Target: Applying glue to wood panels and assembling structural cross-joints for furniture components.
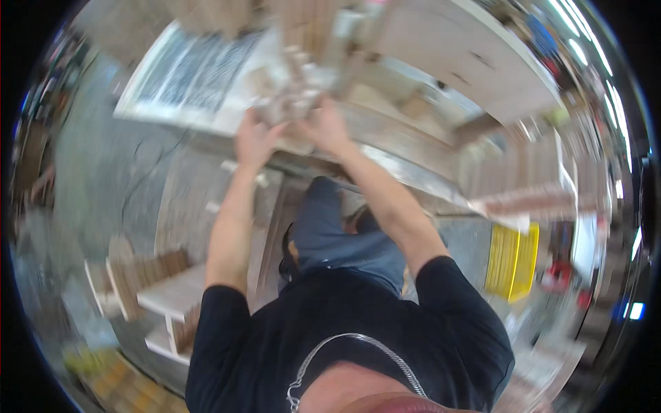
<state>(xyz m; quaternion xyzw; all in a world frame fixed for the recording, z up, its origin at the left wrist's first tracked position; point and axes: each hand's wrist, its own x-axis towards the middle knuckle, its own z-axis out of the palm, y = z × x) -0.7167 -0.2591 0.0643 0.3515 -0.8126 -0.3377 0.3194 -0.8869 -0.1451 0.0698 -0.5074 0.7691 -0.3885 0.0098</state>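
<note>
Both arms reach forward over a worktable (234, 124). My left hand (256, 140) and my right hand (325, 129) come together round a bunch of small pale pieces (292, 103), which look like little wooden blocks. The fingers of both hands curve in against the bunch from its two sides; the fingertips are partly lost among the pieces. Motion smears the picture, so single pieces do not show clearly. Left of the hands lies a printed sheet or panel (189, 72) with dark and bluish markings. Upright wooden boards (306, 27) stand just beyond the pieces.
A large wooden panel (468, 51) and a framed opening with wooden rails (399, 134) lie to the right. Stacked boards (523, 175) stand farther right, above a yellow plastic crate (511, 261). Cut wooden parts (148, 275) are at the lower left, beside my arm.
</note>
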